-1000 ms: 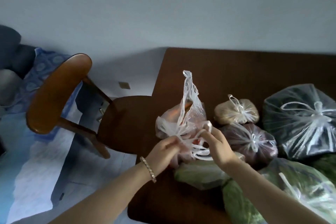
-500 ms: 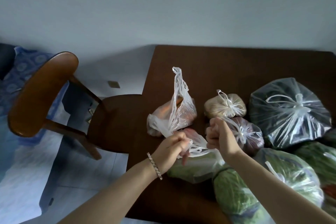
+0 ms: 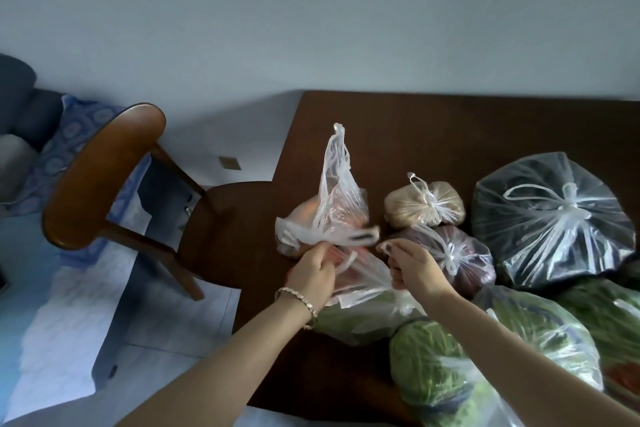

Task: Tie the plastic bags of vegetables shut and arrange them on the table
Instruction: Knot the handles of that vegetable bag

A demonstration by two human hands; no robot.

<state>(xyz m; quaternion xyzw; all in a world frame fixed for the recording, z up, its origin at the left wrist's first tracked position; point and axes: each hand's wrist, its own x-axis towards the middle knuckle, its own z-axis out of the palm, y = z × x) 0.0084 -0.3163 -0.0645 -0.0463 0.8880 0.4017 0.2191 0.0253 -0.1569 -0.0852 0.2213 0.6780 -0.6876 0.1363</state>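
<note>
On the dark wooden table (image 3: 415, 128) lies a clear bag of red vegetables (image 3: 360, 279) between my hands. My left hand (image 3: 311, 274) pinches one of its handle loops. My right hand (image 3: 412, 267) is fisted on the other handle, pulled to the right. Just behind stands an untied bag of orange-red vegetables (image 3: 329, 215), its handles sticking up. Tied bags sit to the right: a tan one (image 3: 424, 204), a purple one (image 3: 460, 260) and a large dark one (image 3: 554, 222).
Leafy greens in plastic bags (image 3: 450, 367) crowd the table's near right corner. A wooden chair (image 3: 114, 177) stands at the table's left edge, seat tucked close. A blue patterned cloth (image 3: 69, 139) and a sofa lie at the far left.
My hands have drawn apart, stretching the bag's handles sideways. The head view has shifted a little, so the bags sit further right.
</note>
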